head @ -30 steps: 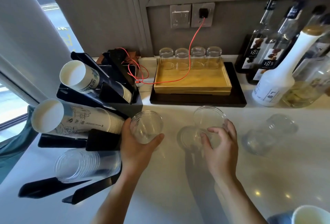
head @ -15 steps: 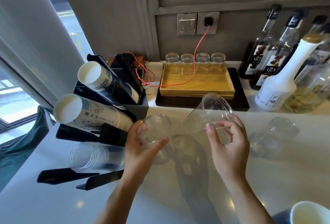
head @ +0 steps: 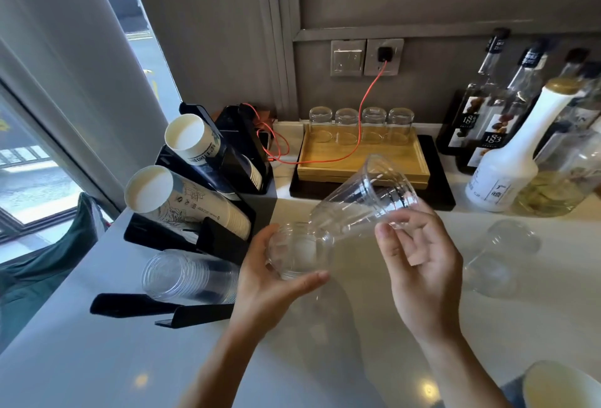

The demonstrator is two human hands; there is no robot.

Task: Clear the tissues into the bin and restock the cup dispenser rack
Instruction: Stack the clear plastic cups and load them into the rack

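Person, head-camera view: two bare forearms entering from the bottom edge. Left hand [head: 266, 281]: bare, no glove, ring or watch visible. Right hand [head: 422, 264]: bare, no glove, ring or wristband visible. No sleeve visible on either forearm.

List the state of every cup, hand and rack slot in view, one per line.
left hand: grips a clear cup
right hand: pinches a second clear cup, tilted
bottom rack slot: clear cups stacked
upper rack slots: paper cups loaded
counter cups: lying on their sides
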